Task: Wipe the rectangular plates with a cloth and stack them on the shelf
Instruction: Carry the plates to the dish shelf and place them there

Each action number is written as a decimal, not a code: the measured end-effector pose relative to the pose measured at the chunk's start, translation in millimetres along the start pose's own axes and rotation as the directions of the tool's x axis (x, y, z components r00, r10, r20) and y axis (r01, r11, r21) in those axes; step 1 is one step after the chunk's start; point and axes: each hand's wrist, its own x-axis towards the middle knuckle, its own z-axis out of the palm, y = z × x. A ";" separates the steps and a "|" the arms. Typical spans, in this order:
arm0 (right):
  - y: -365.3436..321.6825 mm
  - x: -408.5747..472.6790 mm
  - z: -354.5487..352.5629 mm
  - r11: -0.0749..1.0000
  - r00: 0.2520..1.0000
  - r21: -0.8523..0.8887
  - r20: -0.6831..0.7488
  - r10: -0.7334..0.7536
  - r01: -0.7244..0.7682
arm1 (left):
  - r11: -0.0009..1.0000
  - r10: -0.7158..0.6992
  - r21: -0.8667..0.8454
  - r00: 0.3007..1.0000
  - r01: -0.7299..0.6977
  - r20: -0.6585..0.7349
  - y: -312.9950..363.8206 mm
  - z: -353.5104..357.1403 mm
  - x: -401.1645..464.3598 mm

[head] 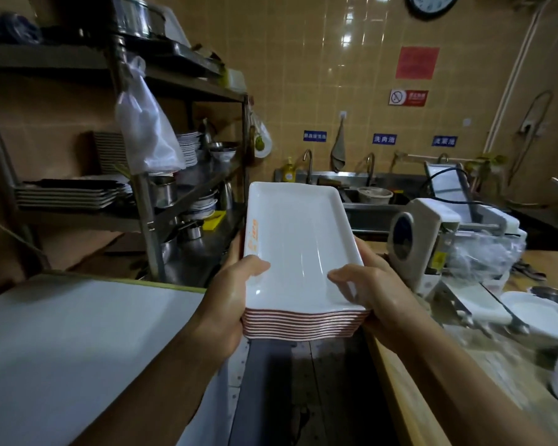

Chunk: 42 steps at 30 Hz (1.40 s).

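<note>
The tall grey metal shelf rack (142, 201) stands to your left, its tiers already carrying flat stacks of rectangular plates (68, 194), round plates and steel bowls, with a clear plastic bag (145, 130) hanging from the upright. In front of you at lower left lies a pale, smooth white desk (62, 333); to the right a wooden desk (432, 381) carries a bulky white machine (432, 243) wrapped partly in plastic film.

Between them, in the air at chest height, you hold the stack of white rectangular glazed plates (297, 252), about a dozen deep, with thin reddish rims showing along the near edge. Your left hand (229, 294) grips the left side, thumb curled over the top plate's rim and fingers under the pile; your right hand (377, 284) clasps the right side the same way, fingers wrapped beneath.

Judge this load as heavy, rigid and brittle. The glaze looks glossy and likely slick, so the plates could slide on each other if tilted. Keep the pile level, support it from below at both long sides, and let the thumbs pin the top plate. No cloth is in view near the hands.
</note>
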 end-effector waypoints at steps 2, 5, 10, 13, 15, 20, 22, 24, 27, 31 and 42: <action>8.6 37.5 -14.8 1.000 1.000 0.014 0.022 0.008 -0.008 | 1.000 -0.001 0.002 1.000 0.001 -0.027 -11.8 2.9 38.3; 17.7 95.3 -37.7 1.000 0.998 0.025 0.054 0.012 -0.013 | 1.000 0.013 0.009 0.998 -0.013 -0.060 -26.7 10.0 94.5; 12.0 195.3 -67.9 1.000 0.993 0.001 0.121 -0.006 0.006 | 0.998 0.043 0.042 0.995 -0.039 -0.093 -32.9 23.2 187.9; 11.5 251.0 -77.1 1.000 0.989 0.028 0.151 -0.006 0.002 | 0.996 0.074 0.049 0.989 -0.068 -0.130 -32.7 22.6 242.1; 14.7 287.4 -82.6 1.000 0.988 0.031 0.154 -0.003 -0.002 | 0.996 0.076 0.053 0.986 -0.068 -0.149 -35.1 20.8 276.3; 32.0 379.8 -89.6 0.998 0.983 0.055 0.184 0.024 -0.034 | 0.998 0.066 0.036 0.980 -0.060 -0.190 -48.6 3.7 361.6; 40.6 417.9 -88.0 0.998 0.981 0.042 0.193 0.028 -0.036 | 0.997 0.078 0.029 0.977 -0.074 -0.200 -54.1 -6.6 397.3; 47.1 459.7 -84.3 0.998 0.979 0.041 0.204 0.031 -0.041 | 0.995 0.098 0.033 0.974 -0.093 -0.204 -56.5 -18.8 435.2; 49.9 528.3 -74.7 0.996 0.974 0.070 0.226 0.032 -0.050 | 0.995 0.092 0.055 0.969 -0.082 -0.228 -49.2 -39.0 498.8; 48.2 613.9 -66.6 0.998 0.973 0.067 0.232 0.006 -0.022 | 0.995 0.076 0.083 0.970 -0.059 -0.231 -36.6 -60.9 578.2; 68.2 830.1 -66.6 0.998 0.894 0.057 0.448 -0.025 -0.001 | 0.970 0.225 0.174 0.901 -0.171 -0.371 -44.6 -93.8 761.9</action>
